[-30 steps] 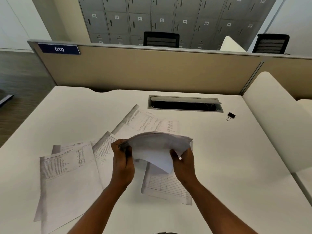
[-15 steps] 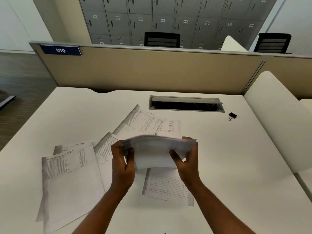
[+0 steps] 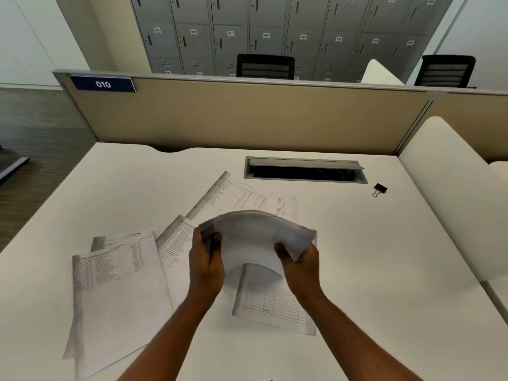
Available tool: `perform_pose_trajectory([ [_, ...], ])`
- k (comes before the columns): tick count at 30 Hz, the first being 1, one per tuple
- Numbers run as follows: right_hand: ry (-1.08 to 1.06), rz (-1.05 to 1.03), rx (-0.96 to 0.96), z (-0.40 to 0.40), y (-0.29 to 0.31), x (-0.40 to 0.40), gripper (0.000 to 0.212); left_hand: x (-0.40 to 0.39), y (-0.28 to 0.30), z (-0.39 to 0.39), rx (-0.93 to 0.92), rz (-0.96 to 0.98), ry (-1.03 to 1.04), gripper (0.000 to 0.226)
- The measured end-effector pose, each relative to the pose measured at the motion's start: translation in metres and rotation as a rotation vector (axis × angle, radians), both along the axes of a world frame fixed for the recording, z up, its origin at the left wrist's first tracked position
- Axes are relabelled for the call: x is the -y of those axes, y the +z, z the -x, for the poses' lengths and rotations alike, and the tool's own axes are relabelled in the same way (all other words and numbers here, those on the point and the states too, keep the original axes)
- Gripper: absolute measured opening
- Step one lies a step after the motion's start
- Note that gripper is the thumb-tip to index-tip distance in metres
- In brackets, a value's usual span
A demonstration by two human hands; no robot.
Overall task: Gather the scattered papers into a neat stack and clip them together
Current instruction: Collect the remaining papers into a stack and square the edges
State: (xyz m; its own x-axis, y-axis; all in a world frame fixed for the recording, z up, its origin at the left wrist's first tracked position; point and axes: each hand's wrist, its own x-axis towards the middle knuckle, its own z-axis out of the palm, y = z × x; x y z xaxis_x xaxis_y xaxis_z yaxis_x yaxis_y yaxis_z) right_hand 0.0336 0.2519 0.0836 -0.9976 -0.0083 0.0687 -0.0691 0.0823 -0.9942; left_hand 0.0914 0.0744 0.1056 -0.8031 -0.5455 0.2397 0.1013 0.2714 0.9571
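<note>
Sheaf (image 3: 255, 235) now bowed upward; left hand (image 3: 206, 264), right hand (image 3: 301, 266) keep closed grip on its ends.

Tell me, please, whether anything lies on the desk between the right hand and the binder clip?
Nothing visible does. Bare desk lies between the right hand and the binder clip, but that hand is gripping the bundle of papers.

Office: numbered desk partition (image 3: 247, 116), lockers (image 3: 275, 34), chairs (image 3: 265, 66).

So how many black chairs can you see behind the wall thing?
2: one chair behind the divider's middle, another chair at far right. Others may be hidden behind it.
</note>
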Motion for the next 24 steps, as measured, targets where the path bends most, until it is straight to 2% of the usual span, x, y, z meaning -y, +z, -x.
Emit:
perform_pose_trajectory([
  [3,-0.001,0.069,-0.008,0.001,0.003,-0.006,0.054,0.002,0.0,-0.001,-0.003,0.002,-0.009,0.032],
  [5,0.044,0.034,0.029,-0.001,0.001,-0.004,0.055,0.0,-0.002,-0.002,0.021,-0.011,-0.021,0.036],
  [8,0.001,0.009,0.074,-0.003,-0.001,0.001,0.048,-0.004,0.002,-0.004,0.003,0.008,-0.042,0.029],
  [10,-0.023,0.044,0.042,-0.001,0.001,-0.003,0.048,-0.002,0.003,-0.004,-0.013,-0.011,-0.02,0.035],
  [12,-0.003,0.035,0.006,0.0,0.001,-0.009,0.056,0.002,0.001,-0.005,-0.011,-0.03,0.001,0.039],
  [14,0.035,-0.008,0.024,-0.002,0.0,-0.004,0.062,0.0,-0.001,-0.005,0.017,0.005,-0.034,0.03],
  [16,0.038,-0.025,0.057,-0.004,-0.002,0.004,0.052,-0.006,0.001,-0.006,0.024,0.027,-0.061,0.017],
  [18,0.001,0.007,0.031,-0.004,0.002,0.005,0.044,-0.01,0.005,-0.007,-0.004,-0.031,-0.012,0.018],
  [22,0.049,0.022,-0.024,-0.001,0.003,-0.006,0.069,-0.006,0.004,-0.01,-0.015,-0.014,-0.007,0.033],
  [24,0.072,-0.025,0.04,-0.002,-0.001,-0.003,0.068,-0.005,-0.002,-0.009,0.027,0.017,-0.049,0.035],
])
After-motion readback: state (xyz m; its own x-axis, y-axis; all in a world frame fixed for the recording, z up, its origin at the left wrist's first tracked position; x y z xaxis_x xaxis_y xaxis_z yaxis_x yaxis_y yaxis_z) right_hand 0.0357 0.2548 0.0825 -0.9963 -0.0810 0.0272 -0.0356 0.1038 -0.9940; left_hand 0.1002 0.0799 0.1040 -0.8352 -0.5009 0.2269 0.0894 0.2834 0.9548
